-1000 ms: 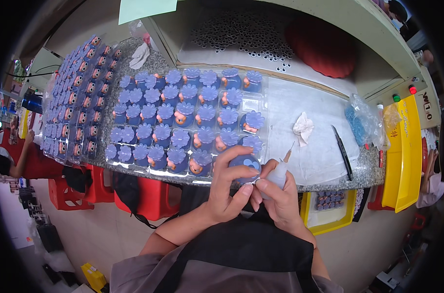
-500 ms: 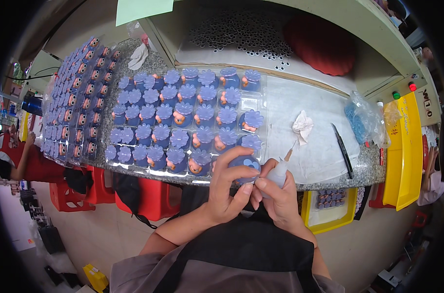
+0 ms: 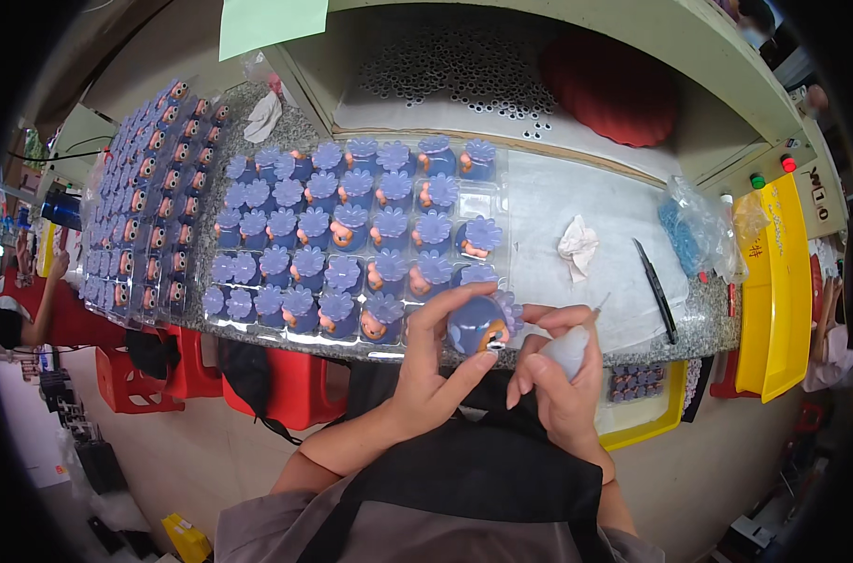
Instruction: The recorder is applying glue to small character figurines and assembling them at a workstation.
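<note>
Figure [image 3: 471,317]: smooth, glossy plastic; Bottle [image 3: 569,353]: translucent plastic; Tray [image 3: 481,199]: clear, glossy plastic; Tissue [image 3: 578,246]: matt, crumpled paper; Counter [image 3: 704,317]: speckled, stone-like

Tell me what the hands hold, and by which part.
The left hand holds a blue figurine by its rounded body; the right hand holds a white needle-tipped bottle by its body.

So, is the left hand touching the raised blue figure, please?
Touching: the head view shows the left hand gripping the blue figure between thumb and forefinger.

Assembly workshop, evidenced by: trays [image 3: 164,298] of matching figurines [image 3: 179,261], ten o'clock; yellow bin [image 3: 753,328], three o'clock; co-worker [image 3: 59,305], nine o'clock.
</note>
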Demonstrator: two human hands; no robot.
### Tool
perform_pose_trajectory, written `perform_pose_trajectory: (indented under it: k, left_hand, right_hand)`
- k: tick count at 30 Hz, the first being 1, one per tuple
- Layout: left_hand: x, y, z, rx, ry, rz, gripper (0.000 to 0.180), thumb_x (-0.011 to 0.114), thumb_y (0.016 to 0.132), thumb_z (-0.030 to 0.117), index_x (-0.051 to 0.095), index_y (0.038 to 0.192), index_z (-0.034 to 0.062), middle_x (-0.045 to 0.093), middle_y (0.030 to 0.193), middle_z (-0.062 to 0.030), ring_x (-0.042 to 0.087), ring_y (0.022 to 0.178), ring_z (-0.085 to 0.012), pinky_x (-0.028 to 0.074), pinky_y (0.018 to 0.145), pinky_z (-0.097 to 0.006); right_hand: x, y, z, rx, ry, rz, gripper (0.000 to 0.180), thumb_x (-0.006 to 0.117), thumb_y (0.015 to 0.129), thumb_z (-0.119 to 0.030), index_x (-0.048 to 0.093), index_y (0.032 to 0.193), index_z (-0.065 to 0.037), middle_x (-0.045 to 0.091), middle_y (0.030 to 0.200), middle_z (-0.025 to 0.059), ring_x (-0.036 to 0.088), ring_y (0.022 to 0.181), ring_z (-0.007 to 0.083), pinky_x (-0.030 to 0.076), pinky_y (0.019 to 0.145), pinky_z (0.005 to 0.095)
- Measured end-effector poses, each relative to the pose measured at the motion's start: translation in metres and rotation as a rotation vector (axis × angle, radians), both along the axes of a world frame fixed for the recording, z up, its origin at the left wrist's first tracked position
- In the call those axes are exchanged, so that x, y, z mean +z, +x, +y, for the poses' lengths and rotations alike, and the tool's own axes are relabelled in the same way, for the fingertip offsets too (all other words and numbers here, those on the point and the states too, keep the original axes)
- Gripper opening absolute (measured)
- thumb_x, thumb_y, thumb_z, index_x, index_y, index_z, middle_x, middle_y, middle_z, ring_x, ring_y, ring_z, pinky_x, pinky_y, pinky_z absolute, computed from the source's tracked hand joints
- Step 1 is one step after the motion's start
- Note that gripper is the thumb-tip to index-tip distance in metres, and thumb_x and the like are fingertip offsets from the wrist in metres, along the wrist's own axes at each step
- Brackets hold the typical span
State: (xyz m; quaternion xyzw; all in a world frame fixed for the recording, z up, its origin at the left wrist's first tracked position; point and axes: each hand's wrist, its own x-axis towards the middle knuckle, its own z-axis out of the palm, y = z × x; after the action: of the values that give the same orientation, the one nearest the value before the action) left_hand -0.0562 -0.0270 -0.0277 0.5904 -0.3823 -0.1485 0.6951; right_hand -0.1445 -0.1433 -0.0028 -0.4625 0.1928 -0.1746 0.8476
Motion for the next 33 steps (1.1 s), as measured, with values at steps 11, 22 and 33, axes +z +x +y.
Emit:
perform_pose_trajectory:
  k: [11,22,33]
  left_hand:
    - [0.002,0.000,0.000,-0.200,-0.074,0.513,0.060,0.056,0.074,-0.010,0.030,0.127,0.0014,0.032,0.126,-0.0087,0.037,0.115,-0.0167,0.037,0.091,-0.028]
    - [-0.010,-0.002,-0.003,-0.070,-0.114,0.183,0.058,0.055,0.069,-0.017,0.034,0.118,0.0037,0.030,0.123,-0.0144,0.039,0.111,-0.0202,0.047,0.083,-0.033]
    - [-0.011,-0.001,0.001,0.092,0.003,-0.179,0.052,0.060,0.069,-0.012,0.036,0.111,0.0078,0.038,0.116,-0.0183,0.046,0.106,-0.0271,0.042,0.084,-0.036]
  right_hand:
    - [0.005,-0.020,-0.020,-0.188,-0.344,-0.039,0.038,0.056,0.073,-0.017,0.038,0.102,-0.001,0.040,0.104,0.0174,0.052,0.060,0.0185,0.043,0.038,0.0229]
    - [0.005,-0.029,-0.016,-0.577,-0.440,-0.332,0.048,0.074,0.066,-0.033,0.038,0.084,-0.008,0.040,0.079,0.0044,0.041,0.061,0.0090,0.042,0.054,0.0168]
    - [-0.005,-0.028,-0.007,-0.389,-0.963,-0.516,0.044,0.073,0.068,-0.031,0.043,0.088,-0.006,0.045,0.078,0.0067,0.043,0.053,0.0118,0.041,0.045,0.0208]
